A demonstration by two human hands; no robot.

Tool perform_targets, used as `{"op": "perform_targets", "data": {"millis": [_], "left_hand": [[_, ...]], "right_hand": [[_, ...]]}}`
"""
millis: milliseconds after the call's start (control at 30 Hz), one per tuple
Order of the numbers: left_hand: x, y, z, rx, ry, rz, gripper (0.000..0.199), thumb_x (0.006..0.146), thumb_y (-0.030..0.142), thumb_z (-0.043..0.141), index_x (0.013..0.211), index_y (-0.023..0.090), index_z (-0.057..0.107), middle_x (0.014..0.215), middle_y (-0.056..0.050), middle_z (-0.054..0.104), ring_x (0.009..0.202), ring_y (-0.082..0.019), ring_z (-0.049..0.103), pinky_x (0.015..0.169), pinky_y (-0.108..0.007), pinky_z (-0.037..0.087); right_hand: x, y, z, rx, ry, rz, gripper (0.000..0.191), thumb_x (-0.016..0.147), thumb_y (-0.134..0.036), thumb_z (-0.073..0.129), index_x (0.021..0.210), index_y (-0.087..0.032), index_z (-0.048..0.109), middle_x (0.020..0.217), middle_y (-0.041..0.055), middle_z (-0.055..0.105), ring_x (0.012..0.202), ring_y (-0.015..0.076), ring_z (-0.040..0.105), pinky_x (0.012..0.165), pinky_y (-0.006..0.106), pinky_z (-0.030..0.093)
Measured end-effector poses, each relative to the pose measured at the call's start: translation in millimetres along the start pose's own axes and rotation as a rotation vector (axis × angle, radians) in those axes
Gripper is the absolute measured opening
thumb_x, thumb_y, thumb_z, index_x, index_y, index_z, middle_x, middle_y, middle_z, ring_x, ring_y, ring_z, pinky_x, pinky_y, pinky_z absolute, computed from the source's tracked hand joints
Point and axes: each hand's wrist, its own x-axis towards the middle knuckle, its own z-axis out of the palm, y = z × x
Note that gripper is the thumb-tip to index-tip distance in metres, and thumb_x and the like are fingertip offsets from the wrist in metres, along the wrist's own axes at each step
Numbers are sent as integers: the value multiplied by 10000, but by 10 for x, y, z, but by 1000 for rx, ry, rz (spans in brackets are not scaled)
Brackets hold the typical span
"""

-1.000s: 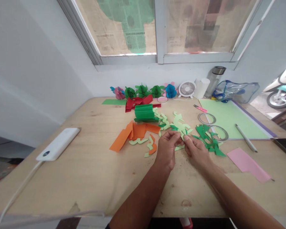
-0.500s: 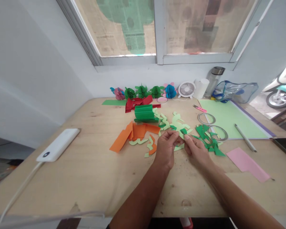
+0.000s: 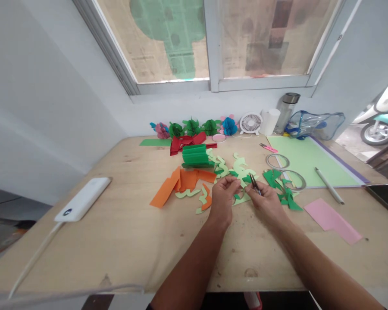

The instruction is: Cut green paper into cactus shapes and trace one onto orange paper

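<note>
My left hand (image 3: 225, 196) is closed in a pinch on a small piece of light green paper (image 3: 242, 183), partly hidden by the fingers. Close beside it, my right hand (image 3: 265, 200) grips small dark snips (image 3: 255, 184) whose pointed tips face away from me. Wavy light green paper cutouts (image 3: 241, 165) lie just beyond both hands. Dark green paper scraps (image 3: 286, 196) are to the right of my right hand. A wavy orange cutout (image 3: 207, 200) rests left of my left hand.
Folded orange paper (image 3: 164, 189), a pleated green paper stack (image 3: 194, 156) and red paper (image 3: 187, 141) lie to the left. A light green sheet (image 3: 310, 159), tape rings (image 3: 278, 161), a pen (image 3: 330, 186) and pink paper (image 3: 331, 219) are at right. A white power bank (image 3: 84, 200) sits far left.
The snips' dark blades now show upright above my right hand, and that hand has turned slightly. Both hands stay close together over the cutouts. The view has shifted a little.
</note>
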Motion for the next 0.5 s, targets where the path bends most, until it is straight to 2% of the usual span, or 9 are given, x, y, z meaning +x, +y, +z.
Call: {"op": "perform_targets", "data": {"millis": [200, 333, 400, 500], "left_hand": [[56, -64, -29, 88, 19, 68, 229, 548, 237, 762, 671, 137, 597, 575, 35, 574, 518, -66, 504, 526, -189, 400], [116, -97, -51, 161, 62, 152, 198, 562, 234, 746, 665, 140, 606, 557, 38, 576, 504, -66, 500, 532, -191, 407], [149, -76, -64, 199, 88, 179, 198, 567, 250, 743, 669, 144, 609, 549, 35, 579, 502, -76, 516, 527, -197, 411], [180, 40, -109, 218, 131, 197, 198, 586, 263, 726, 697, 149, 609, 537, 37, 581, 483, -82, 526, 509, -200, 413]], "right_hand": [[3, 21, -3, -134, 48, -67, 285, 728, -434, 610, 605, -188, 535, 524, -55, 349, 514, 107, 314, 490, 253, 246], [3, 7, -15, -209, 23, -71, 307, 716, -449, 608, 579, -190, 517, 521, -48, 366, 511, 111, 337, 489, 253, 258], [9, 12, -29, -213, 24, -70, 317, 723, -460, 599, 582, -187, 517, 522, -46, 376, 508, 108, 333, 487, 251, 258], [24, 35, -62, -183, 90, -77, 340, 750, -469, 590, 581, -189, 497, 513, -51, 363, 503, 104, 319, 479, 247, 254]]}}
